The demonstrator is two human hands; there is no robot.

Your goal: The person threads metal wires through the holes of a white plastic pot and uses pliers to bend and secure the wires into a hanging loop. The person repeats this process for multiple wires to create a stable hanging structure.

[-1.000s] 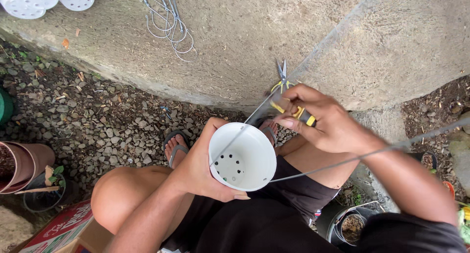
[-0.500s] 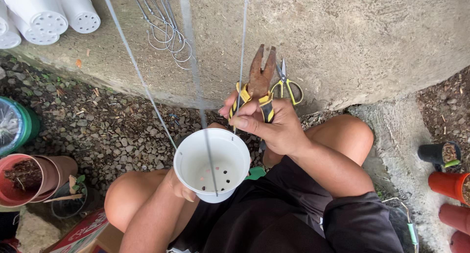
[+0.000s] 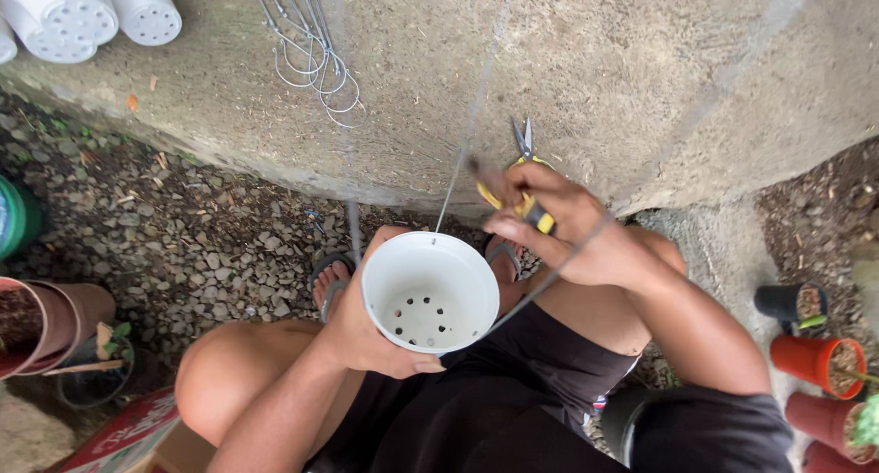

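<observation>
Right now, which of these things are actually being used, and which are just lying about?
In use:
left hand holding the white pot
right hand gripping yellow-handled pliers
thin wires rising from the pot

Lying about:
wire hooks on the concrete
stacked white pots
terracotta pots
small potted seedlings

smooth white plastic pot — thin metal wires, rough concrete

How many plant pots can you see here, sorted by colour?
White pots: 4, one in the left hand, namely the held white pot, and three stacked white pots top left.
Terracotta pots: 5, two left, three right.
Black pots: 1.
Total: 10.
</observation>
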